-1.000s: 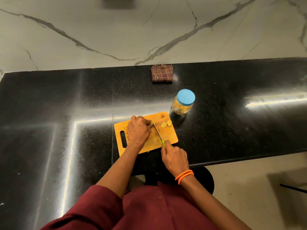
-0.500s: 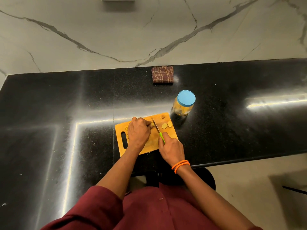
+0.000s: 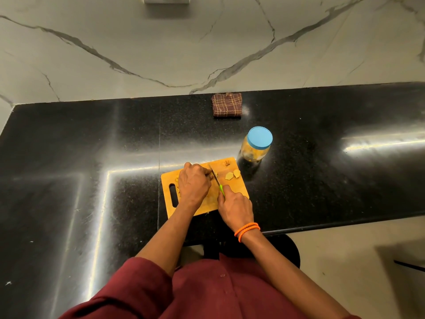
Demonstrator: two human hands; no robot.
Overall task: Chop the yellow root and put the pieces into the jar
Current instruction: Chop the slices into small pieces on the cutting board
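I judge the root (image 3: 213, 174) to be light, firm and a little brittle, so it will cut cleanly but may roll or slip under the blade; it lies on the board (image 3: 232, 199) almost fully hidden below my left hand (image 3: 194, 184), with only a small yellow end showing just past the fingertips. The fingers of this hand are curled down over the root and press it to the board. I think this is the good place to hold it: near the cut, with the tips tucked back from the edge. My right hand (image 3: 234, 207) is clenched around the green handle of the knife (image 3: 215, 177), and the blade runs away from me, just beside the left fingertips and touching or nearly touching the root; I cannot tell if it is already in the cut. Two cut pieces (image 3: 232, 174) lie on the board to the right of the blade, near my right knuckles but apart from them. They look thin and light, easy to pinch or sweep. The jar (image 3: 255, 147) stands beyond the right fingers, just off the far corner of the board, and its blue lid (image 3: 259, 137) is on, so this must come off before any piece goes in. A folded cloth (image 3: 227, 105) lies farther away, near the wall, and it blocks nothing.
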